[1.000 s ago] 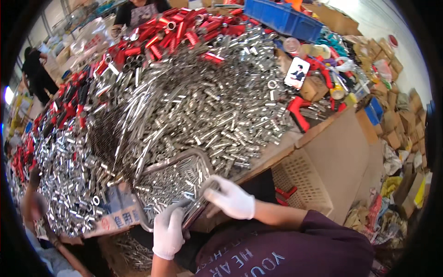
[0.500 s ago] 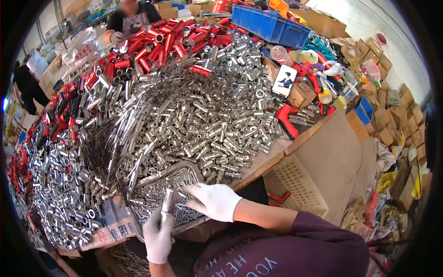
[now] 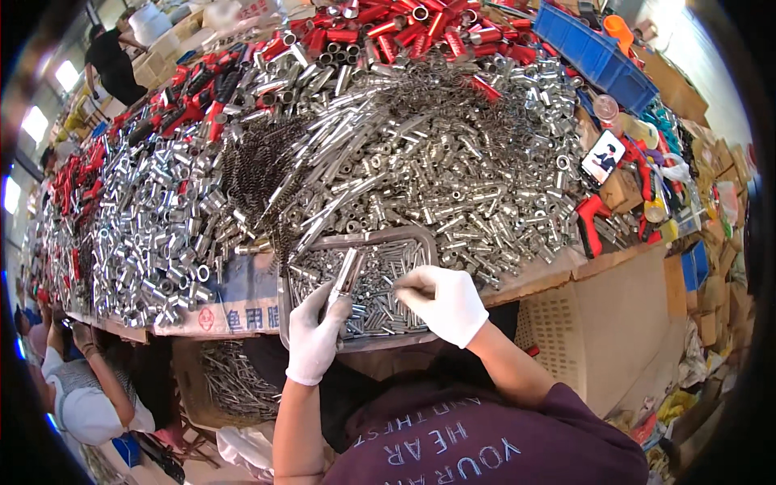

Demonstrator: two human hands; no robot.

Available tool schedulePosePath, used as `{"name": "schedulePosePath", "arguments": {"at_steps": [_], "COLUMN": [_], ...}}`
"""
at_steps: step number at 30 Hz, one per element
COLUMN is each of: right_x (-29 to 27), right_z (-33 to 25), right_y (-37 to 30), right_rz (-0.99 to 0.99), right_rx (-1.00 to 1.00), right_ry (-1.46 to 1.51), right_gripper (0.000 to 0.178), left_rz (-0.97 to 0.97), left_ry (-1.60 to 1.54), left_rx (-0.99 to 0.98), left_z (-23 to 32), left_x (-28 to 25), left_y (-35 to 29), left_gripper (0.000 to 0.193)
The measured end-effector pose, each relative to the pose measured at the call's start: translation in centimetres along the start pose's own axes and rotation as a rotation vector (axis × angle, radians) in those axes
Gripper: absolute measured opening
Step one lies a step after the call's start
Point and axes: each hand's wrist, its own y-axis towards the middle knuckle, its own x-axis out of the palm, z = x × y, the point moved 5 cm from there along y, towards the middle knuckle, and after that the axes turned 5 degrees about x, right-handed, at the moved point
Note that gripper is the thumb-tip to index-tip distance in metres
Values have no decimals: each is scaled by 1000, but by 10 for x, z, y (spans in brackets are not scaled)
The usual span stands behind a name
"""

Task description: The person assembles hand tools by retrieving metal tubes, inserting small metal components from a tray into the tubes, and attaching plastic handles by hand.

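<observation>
My left hand (image 3: 315, 335), in a white glove, is closed round a shiny metal tube (image 3: 347, 271) that stands tilted, its upper end clear of the fingers. To its right is my gloved right hand (image 3: 449, 303), over the right side of a grey tray (image 3: 396, 235). Thumb and fingers of that hand are pinched together; whatever they hold, if anything, is too small to make out. Small metal pins and screws (image 3: 388, 303) fill the tray beneath both hands.
Behind the tray lie heaped metal fittings (image 3: 453, 202), dark springs (image 3: 255, 166) and red tubes (image 3: 388, 28). A phone (image 3: 603, 158), a red handle (image 3: 592, 222) and a blue crate (image 3: 598, 56) are to the right. A co-worker (image 3: 89, 388) sits at the lower left.
The view has swung left, so the table appears farther right. My right hand's fingers have drawn into a pinch over the tray. The tube is still in my left hand.
</observation>
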Motion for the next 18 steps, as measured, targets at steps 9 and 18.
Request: {"name": "schedulePosePath", "arguments": {"at_steps": [9, 18], "right_x": [12, 19], "right_z": [-33, -39], "right_y": [-4, -14], "right_rz": [142, 266], "right_rx": [-296, -633], "right_ry": [78, -348], "right_gripper": [10, 9], "left_rz": [-54, -86], "left_ry": [258, 324], "left_rx": [161, 150], "left_z": [6, 13], "left_x": [9, 15], "left_y": [-12, -18], "left_gripper": [40, 33]}}
